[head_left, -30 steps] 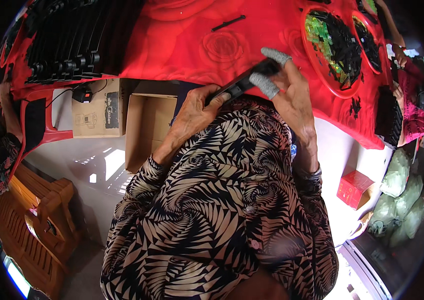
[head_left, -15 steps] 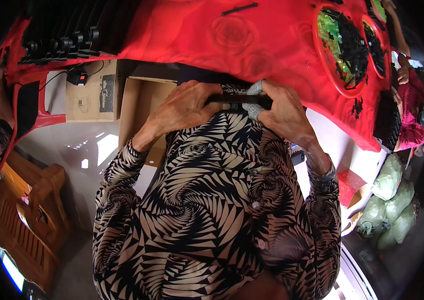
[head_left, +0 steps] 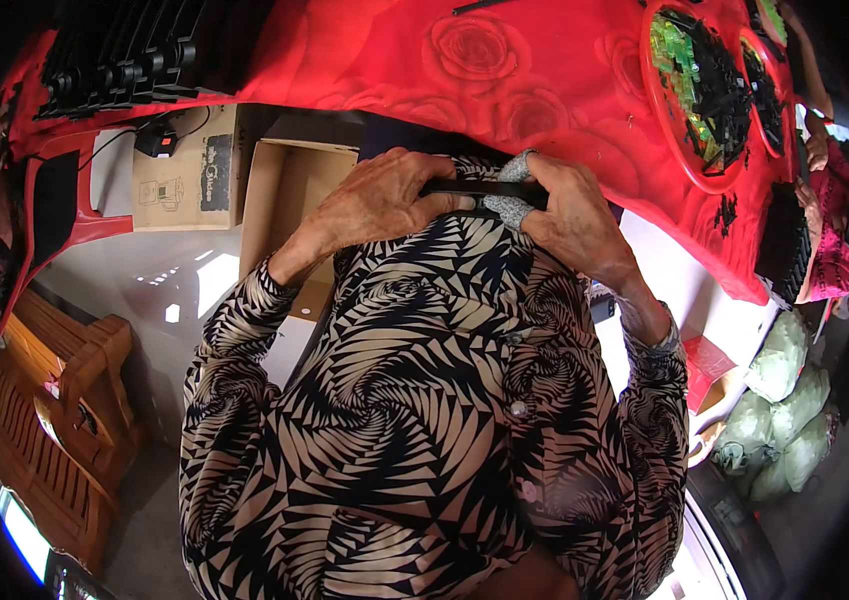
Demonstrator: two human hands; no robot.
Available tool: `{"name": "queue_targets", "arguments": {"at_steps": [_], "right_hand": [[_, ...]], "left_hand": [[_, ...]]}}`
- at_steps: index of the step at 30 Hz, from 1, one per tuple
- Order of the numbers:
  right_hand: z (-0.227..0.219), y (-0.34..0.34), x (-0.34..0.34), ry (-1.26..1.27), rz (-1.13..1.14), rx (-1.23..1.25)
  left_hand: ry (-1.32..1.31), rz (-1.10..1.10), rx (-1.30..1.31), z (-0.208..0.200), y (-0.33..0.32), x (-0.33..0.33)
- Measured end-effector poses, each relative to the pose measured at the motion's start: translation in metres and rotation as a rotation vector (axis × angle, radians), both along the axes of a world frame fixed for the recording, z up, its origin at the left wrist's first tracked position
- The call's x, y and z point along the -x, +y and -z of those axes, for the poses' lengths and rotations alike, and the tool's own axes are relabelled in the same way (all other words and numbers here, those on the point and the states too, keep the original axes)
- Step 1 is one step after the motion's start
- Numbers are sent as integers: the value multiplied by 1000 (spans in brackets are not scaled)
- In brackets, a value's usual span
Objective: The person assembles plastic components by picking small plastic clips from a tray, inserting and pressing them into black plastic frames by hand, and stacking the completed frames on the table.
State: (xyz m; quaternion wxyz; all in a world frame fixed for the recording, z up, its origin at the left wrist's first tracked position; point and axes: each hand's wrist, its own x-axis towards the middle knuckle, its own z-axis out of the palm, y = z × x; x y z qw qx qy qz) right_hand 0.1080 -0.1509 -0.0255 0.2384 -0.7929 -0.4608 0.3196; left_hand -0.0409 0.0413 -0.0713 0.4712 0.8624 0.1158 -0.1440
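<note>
Both hands meet over my lap, at the near edge of the red-covered table. Between them lies a slim black strip-like part (head_left: 484, 187), held roughly level; my fingers cover its ends, so its exact kind is hidden. My left hand (head_left: 379, 203) is closed on the left end, thumb along its near side. My right hand (head_left: 579, 218) pinches the other end. Grey fabric wraps the thumb and forefinger of that hand.
Long black parts (head_left: 119, 60) stand in a row at the far left. A red-rimmed tray (head_left: 657, 110) holds black and green pieces. Cardboard boxes (head_left: 184, 190) sit left of my lap, a wooden bench (head_left: 54, 400) lower left. Pale bags (head_left: 779, 360) and another person's hand (head_left: 816, 152) are right.
The view has shifted slightly, so the table's far items sit higher in the picture. My fingers have closed in a little around the black part, which both hands still hold.
</note>
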Motion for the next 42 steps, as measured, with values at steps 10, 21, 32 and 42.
{"name": "queue_targets", "arguments": {"at_steps": [10,21,32,42], "right_hand": [[-2,4,13,-24,69,-6],[10,-2,12,61,145,113],[-8,-5,8,143,154,-32],[12,-7,2,38,60,-6]], "left_hand": [[42,75,-30,-2,-4,-3],[-43,108,-125,-2,-17,-9],[75,101,6,-18,1,-8],[14,69,-18,-7,-5,-5]]}}
